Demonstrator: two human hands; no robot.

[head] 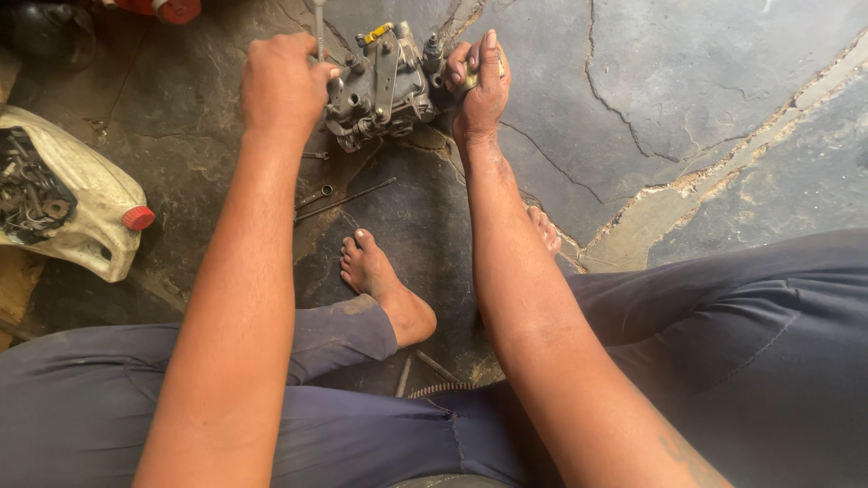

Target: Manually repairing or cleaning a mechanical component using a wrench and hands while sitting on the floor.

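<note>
Grease is coating everything: the cut white plastic jug (68,203) is holding rusty metal bits at the left, then the left hand (280,86) is clenching a thin steel tool (319,27), which may be slipping off the dark cast-metal engine part (380,86) lying on cracked stone floor (687,108); the right hand (481,86) is bracing the part's side, fingers curled on it.

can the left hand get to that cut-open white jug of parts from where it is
Probably yes. The left hand grips a tool at the engine part, so it must let go first; only bare floor lies between it and the jug.
</note>
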